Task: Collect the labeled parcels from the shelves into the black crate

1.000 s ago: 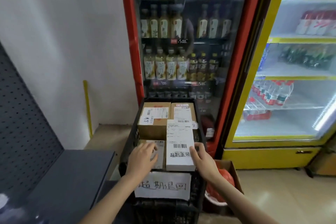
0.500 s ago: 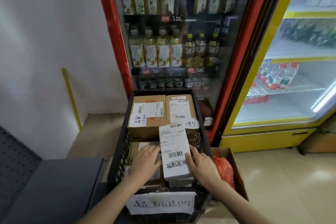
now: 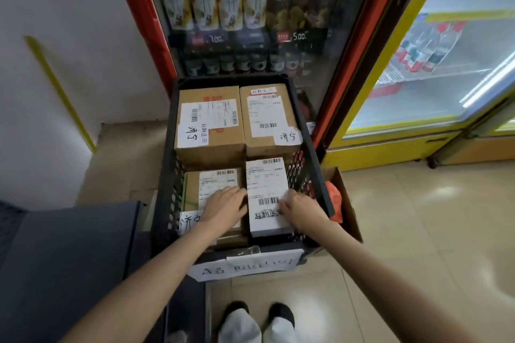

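So, quick notes on seating this one:
crate: black crate (image 3: 320, 172) sits on the floor in front of the red drinks fridge (image 3: 250, 22), four parcels inside
white parcel: (image 3: 266, 189) near-right slot, label up, lying flat-ish beside the crate's mesh wall
right hand: (image 3: 302, 210) fingers curled over the parcel's right edge, gripping it
left hand: (image 3: 224, 205) lies flat with relaxed fingers on the brown parcel (image 3: 211, 189) next door, touching the white one's left edge
back row: two brown boxes (image 3: 209, 122) fill the far half
tip: I'd push it straight down and square it to the wall, keeping the neighbour pinned so it doesn't ride up
watch: fingers trapped against the mesh when letting go
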A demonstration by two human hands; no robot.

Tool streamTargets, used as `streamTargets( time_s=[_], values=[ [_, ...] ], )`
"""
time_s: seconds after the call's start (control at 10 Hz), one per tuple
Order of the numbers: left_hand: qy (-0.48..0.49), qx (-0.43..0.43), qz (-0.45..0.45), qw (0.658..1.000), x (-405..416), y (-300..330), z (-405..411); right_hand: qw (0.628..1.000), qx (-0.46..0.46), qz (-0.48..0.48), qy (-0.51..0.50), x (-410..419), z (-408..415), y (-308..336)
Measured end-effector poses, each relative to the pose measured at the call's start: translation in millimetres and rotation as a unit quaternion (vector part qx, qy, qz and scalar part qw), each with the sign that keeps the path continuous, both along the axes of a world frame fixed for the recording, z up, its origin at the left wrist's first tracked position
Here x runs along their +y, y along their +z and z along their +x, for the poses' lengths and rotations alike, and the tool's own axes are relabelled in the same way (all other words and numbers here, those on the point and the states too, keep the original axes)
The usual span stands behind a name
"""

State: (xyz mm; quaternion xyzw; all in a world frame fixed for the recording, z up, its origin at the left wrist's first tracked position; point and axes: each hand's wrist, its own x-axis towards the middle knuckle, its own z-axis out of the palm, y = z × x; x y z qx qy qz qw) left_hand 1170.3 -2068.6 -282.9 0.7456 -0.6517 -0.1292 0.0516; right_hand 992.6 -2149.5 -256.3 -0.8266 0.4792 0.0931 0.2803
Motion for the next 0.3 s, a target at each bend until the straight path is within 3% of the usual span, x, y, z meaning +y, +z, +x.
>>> streamTargets(
  time_s=[0.3],
  values=[
    [0.015,-0.008,0.000,1.000,-6.7,-3.1,13.6,1.000,0.011,-0.008,-0.020,-7.7,8.1,-9.2]
  ],
)
